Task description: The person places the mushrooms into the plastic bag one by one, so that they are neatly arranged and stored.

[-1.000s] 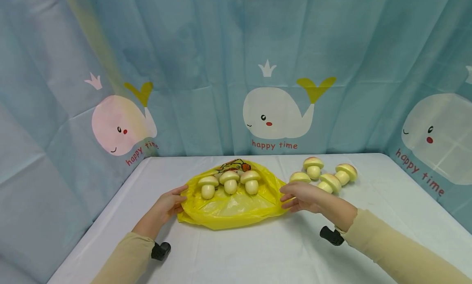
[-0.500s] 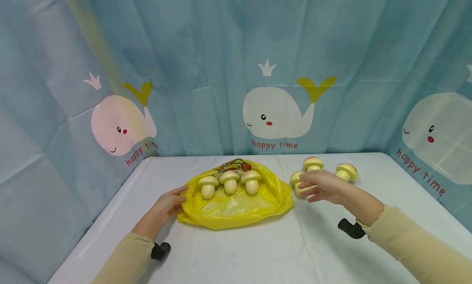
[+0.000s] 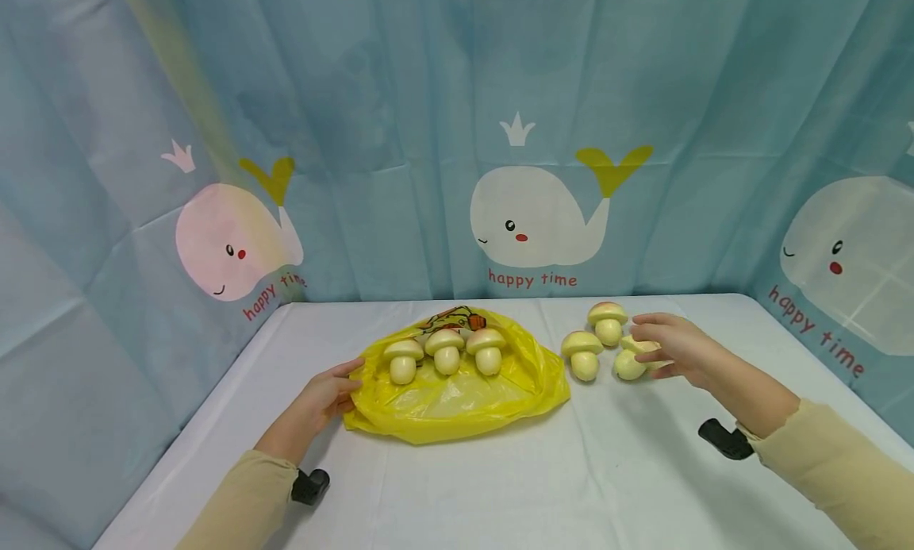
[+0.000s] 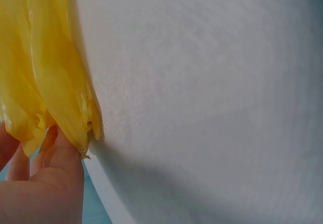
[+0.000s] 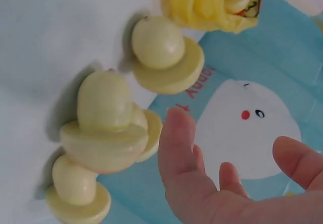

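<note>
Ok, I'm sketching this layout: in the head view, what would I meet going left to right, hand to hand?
Left hand → yellow plastic bag with three pale-yellow round-capped mushrooms → left loose mushroom → rear loose mushroom → partly covered mushroom → right hand.

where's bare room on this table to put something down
The widest bare patch is the white tablecloth in front of the yellow plastic bag, between the left sleeve and right sleeve. A smaller one lies left of the bag, beyond the left hand. It's crowded right of the bag, where loose toy mushrooms cluster by the right hand.
</note>
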A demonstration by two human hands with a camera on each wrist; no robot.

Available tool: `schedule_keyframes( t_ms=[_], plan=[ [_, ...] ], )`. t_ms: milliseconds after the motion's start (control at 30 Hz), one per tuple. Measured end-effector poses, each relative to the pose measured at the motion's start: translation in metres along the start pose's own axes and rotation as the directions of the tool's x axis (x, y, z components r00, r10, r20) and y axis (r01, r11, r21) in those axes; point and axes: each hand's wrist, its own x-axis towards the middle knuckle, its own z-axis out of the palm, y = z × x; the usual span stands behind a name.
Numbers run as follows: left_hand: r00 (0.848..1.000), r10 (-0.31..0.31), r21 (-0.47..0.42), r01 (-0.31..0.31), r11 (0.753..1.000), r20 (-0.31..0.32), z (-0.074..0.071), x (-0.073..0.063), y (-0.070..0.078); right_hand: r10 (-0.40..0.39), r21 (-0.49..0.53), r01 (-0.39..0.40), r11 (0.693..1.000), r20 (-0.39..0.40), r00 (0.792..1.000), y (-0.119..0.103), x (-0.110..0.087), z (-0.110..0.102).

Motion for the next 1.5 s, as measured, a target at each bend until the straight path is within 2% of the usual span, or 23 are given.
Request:
schedule_keyframes(
  t_ms=[267, 567, 667, 1067, 1500],
  plan=[
    [1.0, 0.0, -0.002, 0.0, 1.0, 0.004, -0.001, -0.002, 0.001, 0.021, -0.044, -0.024, 0.999, -0.066, 0.998, 0.016, 0.003, -0.01],
    [1.0, 0.001, -0.015, -0.001, 1.0, 0.0, 0.0, 0.001, 0.0, 0.018, -0.097, -0.026, 0.995, -0.08, 0.997, 0.037, 0.014, -0.01],
    [1.0, 0.008, -0.015, -0.008, 1.0, 0.006, -0.001, 0.002, -0.001, 0.041, -0.089, -0.05, 0.995, -0.094, 0.995, 0.042, 0.018, -0.008],
    [1.0, -0.002, -0.017, 0.001, 1.0, -0.012, -0.001, 0.003, -0.003, 0.116, -0.078, -0.127, 0.989, -0.131, 0.985, 0.055, 0.036, -0.002],
    [1.0, 0.01, -0.013, -0.01, 1.0, -0.005, -0.001, 0.001, -0.003, 0.113, -0.143, -0.134, 0.981, -0.144, 0.983, 0.054, 0.043, 0.001]
  ],
)
